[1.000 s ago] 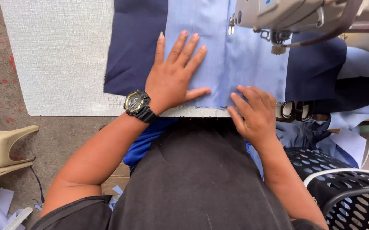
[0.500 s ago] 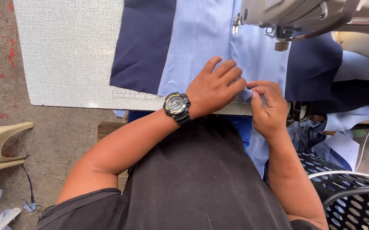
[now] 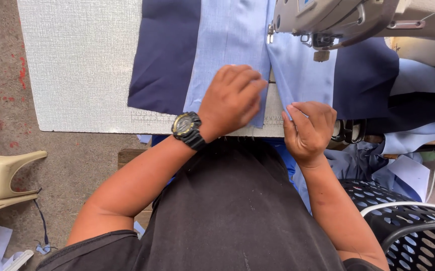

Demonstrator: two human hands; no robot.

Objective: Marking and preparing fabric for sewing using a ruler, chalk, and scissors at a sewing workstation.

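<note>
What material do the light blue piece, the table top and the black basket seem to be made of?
Light blue piece: likely thin woven cloth, matte; it folds under the left hand. Table top: probably hard laminate, off-white with a fine grainy texture. Black basket: apparently moulded plastic, slightly glossy, with regular holes.

a tailoring workshop: a sewing machine (image 3: 328, 20) over cut cloth (image 3: 232, 45) on a white worktable (image 3: 77, 65).

The scene was lit evenly by soft daylight; no direction could be determined. Only faint shadows were cast beneath the left hand (image 3: 232, 100) and right hand (image 3: 308, 129). A mild sheen was observed on the sewing machine (image 3: 328, 17) at upper right. Focus was sharp throughout; slight wide-angle stretching was noted toward the corners.
</note>
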